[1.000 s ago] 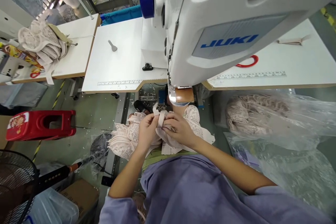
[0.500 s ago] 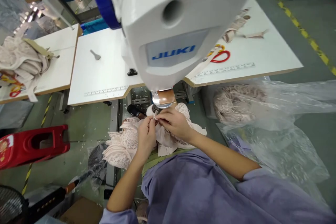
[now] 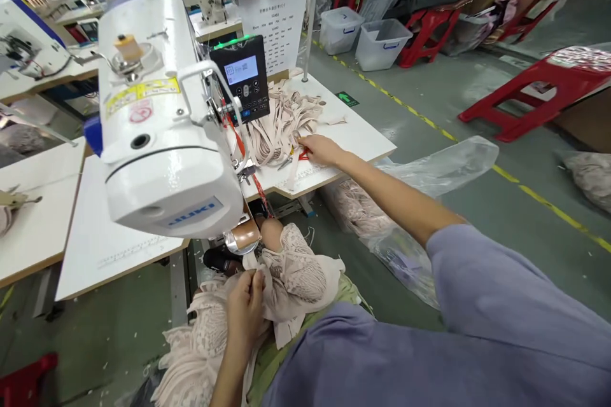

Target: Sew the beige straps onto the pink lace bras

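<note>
My left hand (image 3: 245, 308) is closed, pinching the edge of a pale beige lace bra (image 3: 308, 273) just below the sewing machine's (image 3: 172, 184) rounded arm end. The bra's moulded lace cup lies over my lap. More lace bras (image 3: 191, 350) hang in a layered bundle left of that hand. My right hand (image 3: 324, 151) reaches out over the white table on the right, its fingers closed at the red handle of a pair of scissors (image 3: 304, 154). Part of the scissors is hidden by the fingers. Beside them lies a heap of beige straps (image 3: 281, 117).
A control panel (image 3: 243, 79) with a lit screen stands behind the straps. Under the table's right edge is a clear plastic bag (image 3: 363, 210) of beige pieces. Red stools (image 3: 520, 98) and plastic bins (image 3: 382, 43) stand on the floor beyond, with people seated farther back.
My right hand has left the bra and moved up and right to the scissors. My left hand still pinches the fabric. The view has swung to the right.
</note>
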Demonstrator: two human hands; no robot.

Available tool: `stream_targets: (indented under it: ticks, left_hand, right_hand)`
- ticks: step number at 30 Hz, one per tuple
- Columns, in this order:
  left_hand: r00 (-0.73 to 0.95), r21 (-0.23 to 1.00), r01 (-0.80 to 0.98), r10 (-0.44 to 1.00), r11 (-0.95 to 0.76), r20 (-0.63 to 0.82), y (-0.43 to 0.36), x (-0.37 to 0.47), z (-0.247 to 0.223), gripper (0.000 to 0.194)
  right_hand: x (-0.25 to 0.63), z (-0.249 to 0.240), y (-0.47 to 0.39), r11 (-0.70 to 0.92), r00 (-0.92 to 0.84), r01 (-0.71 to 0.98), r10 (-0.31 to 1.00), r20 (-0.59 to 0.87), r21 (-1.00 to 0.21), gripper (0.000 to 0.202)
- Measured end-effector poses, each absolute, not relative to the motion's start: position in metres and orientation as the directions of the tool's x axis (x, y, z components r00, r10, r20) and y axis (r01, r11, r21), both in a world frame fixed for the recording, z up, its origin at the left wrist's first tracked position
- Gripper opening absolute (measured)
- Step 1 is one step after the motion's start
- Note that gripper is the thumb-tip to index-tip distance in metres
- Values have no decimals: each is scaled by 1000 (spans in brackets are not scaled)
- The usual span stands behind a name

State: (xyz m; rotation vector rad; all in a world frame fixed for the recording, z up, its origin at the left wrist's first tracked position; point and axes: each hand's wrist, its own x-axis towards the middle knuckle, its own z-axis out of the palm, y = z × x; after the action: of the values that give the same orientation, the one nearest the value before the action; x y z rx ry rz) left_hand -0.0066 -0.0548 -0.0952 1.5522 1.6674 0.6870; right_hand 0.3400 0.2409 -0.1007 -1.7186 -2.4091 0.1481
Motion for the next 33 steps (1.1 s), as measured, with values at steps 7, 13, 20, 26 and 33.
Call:
stream_targets:
  ticks: [7, 13, 20, 26, 33]
  left_hand:
    - [-2, 814, 568, 989, 124, -149, -56, -3, -84, 45]
    - [-14, 842, 516, 984, 157, -175, -58, -10, -83, 44]
    - [-49, 888, 400, 973, 228, -227, -49, -13, -81, 40]
    - [10, 899, -69, 901, 432, -433, -51, -11, -73, 33]
    - [9, 848, -223, 871, 481, -492, -55, -12, -57, 32]
  right_hand:
    - [340, -84, 245, 515, -511, 857, 853, -112, 19, 63]
    - [364, -58, 220, 438, -411, 893, 887, -210, 103, 57]
    - [443, -2, 214, 205, -139, 970, 913, -383, 135, 77]
    - [394, -32, 73, 220, -313, 880, 936, -164, -421, 52]
    - [252, -86, -55, 627, -581, 614, 770, 263, -479, 38]
